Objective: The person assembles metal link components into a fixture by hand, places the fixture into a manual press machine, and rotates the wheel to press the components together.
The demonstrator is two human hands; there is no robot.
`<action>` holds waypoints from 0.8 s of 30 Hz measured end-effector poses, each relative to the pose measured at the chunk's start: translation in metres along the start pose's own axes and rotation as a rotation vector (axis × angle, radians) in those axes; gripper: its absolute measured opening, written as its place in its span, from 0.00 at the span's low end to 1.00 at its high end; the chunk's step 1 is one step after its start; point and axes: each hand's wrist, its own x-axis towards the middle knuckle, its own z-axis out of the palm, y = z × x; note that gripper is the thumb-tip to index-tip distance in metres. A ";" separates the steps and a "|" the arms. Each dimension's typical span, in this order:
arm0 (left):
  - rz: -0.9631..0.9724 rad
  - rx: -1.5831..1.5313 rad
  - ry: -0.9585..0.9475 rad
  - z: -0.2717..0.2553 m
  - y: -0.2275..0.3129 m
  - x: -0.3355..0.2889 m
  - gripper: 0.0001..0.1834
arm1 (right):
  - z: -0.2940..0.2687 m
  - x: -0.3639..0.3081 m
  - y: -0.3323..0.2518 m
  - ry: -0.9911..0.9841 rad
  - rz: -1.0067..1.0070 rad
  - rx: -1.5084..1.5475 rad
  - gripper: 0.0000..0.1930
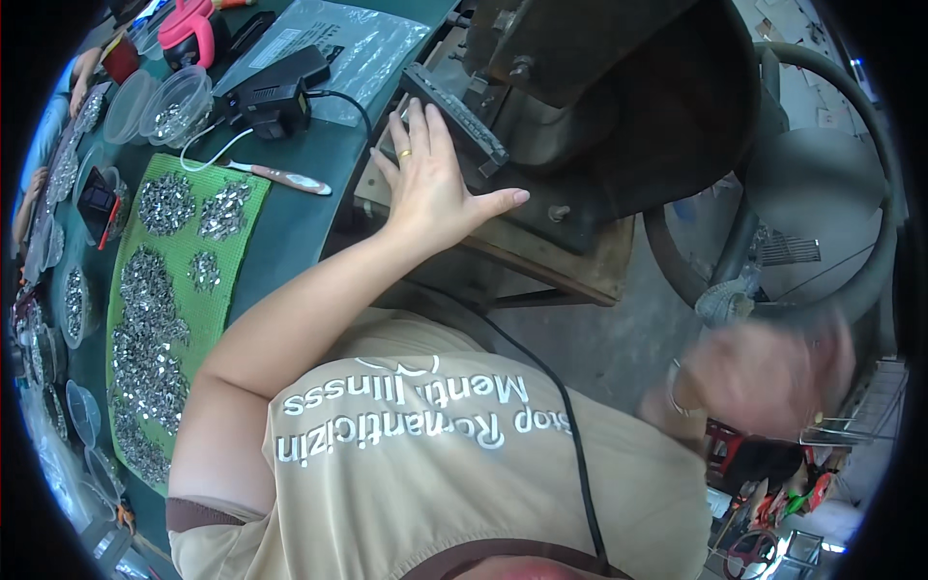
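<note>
My left hand (425, 184) is spread flat at the front of a dark metal press-like machine (619, 106), its thumb stretched to the right. A ring is on one finger, and no object shows in the hand. The fingertips reach to a ridged metal block (459, 116) on the machine; whether they touch it I cannot tell. My right hand (764, 377) is raised at the lower right, below the machine's large round wheel rim (884, 184). Motion smears its fingers, so their pose and anything in them stay unclear. A bracelet circles that wrist.
On the green-blue table (280, 222) at left, a green mat (237, 256) holds piles of small shiny metal pieces (145, 338). Near it are plastic tubs (179, 106), a black power adapter (275, 92), a white-handled brush-like tool (290, 179) and a plastic bag (372, 39). A black cable (570, 425) crosses my shirt.
</note>
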 end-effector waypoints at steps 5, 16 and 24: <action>-0.108 -0.054 0.025 -0.005 0.002 0.009 0.66 | -0.007 -0.091 0.032 0.386 0.539 -0.026 0.49; 0.194 -0.301 -0.451 -0.064 -0.064 0.066 0.47 | -0.042 -0.057 0.059 0.252 0.669 0.312 0.33; 0.249 -0.264 -0.463 -0.045 -0.062 0.094 0.47 | -0.101 0.050 0.125 0.193 0.881 0.639 0.21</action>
